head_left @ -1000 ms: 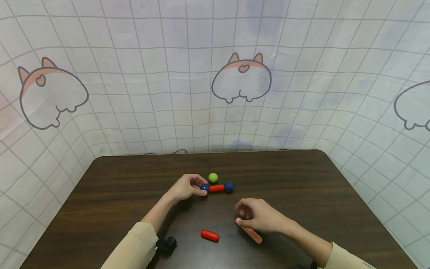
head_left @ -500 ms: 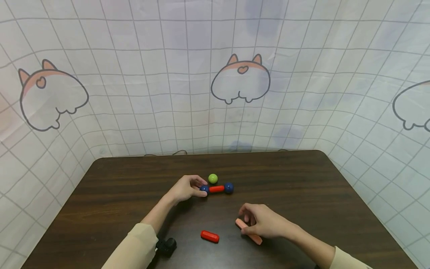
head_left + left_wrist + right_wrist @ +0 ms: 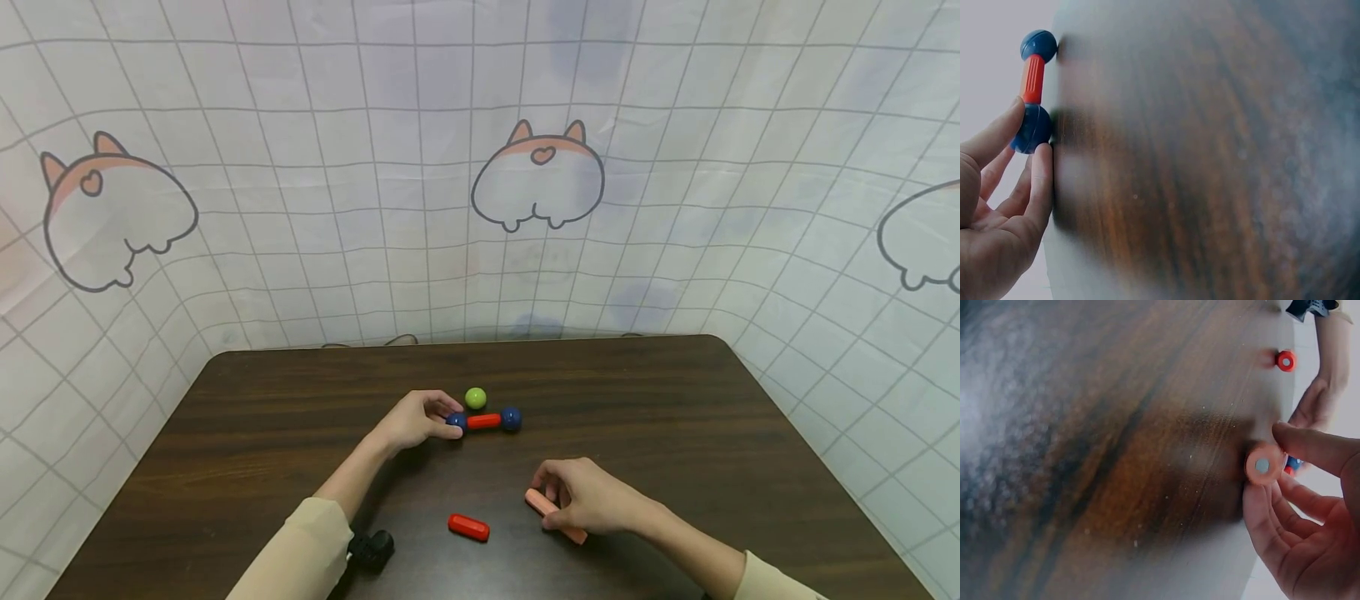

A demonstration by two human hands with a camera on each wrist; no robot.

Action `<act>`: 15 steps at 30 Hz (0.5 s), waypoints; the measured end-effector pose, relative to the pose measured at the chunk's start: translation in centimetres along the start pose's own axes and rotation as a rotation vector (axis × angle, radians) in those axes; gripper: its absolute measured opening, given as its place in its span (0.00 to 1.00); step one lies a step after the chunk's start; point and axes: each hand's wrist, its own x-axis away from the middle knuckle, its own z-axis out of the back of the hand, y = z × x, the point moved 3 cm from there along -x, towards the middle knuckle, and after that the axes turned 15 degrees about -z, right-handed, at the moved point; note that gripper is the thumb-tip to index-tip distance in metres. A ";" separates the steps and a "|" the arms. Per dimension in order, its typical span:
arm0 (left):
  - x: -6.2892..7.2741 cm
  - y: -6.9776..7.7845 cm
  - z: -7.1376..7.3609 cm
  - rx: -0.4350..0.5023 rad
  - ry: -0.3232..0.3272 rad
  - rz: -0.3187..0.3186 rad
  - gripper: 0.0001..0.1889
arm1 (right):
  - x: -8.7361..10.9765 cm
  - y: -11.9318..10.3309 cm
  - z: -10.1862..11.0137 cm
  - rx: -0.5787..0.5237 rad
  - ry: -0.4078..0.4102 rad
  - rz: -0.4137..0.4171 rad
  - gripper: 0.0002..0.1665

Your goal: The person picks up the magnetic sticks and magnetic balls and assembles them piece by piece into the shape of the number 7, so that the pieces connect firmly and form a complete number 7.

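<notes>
My left hand (image 3: 414, 417) pinches a dark blue ball (image 3: 1034, 128) between thumb and fingers. A red rod (image 3: 483, 422) joins that ball to a second blue ball (image 3: 511, 418), and the joined piece lies on the table. My right hand (image 3: 588, 493) has its thumb and fingers on either side of a salmon-orange magnetic rod (image 3: 542, 502), which lies slantwise near the table's front. The right wrist view shows this rod end-on, with a silvery disc (image 3: 1262, 465) in its end. A green ball (image 3: 476, 398) sits just behind the joined piece.
A loose red rod (image 3: 468, 527) lies between the two forearms. The dark wood table (image 3: 637, 392) ends at a white gridded cloth (image 3: 360, 208) behind and at the sides. A black device (image 3: 372, 550) is on the left wrist.
My right hand has come down and towards me, and its thumb has shifted from the salmon rod's far end to its middle. The left hand and the joined piece stay put.
</notes>
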 end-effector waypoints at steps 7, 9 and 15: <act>0.0 -0.2 0.0 -0.008 0.000 -0.006 0.15 | -0.1 0.0 -0.1 0.020 0.001 -0.012 0.18; 0.0 -0.2 0.0 -0.006 0.000 -0.003 0.15 | -0.1 0.0 0.0 0.022 -0.004 -0.012 0.17; 0.0 0.0 0.1 -0.008 -0.003 -0.001 0.15 | -0.4 0.1 0.2 0.009 -0.011 -0.025 0.16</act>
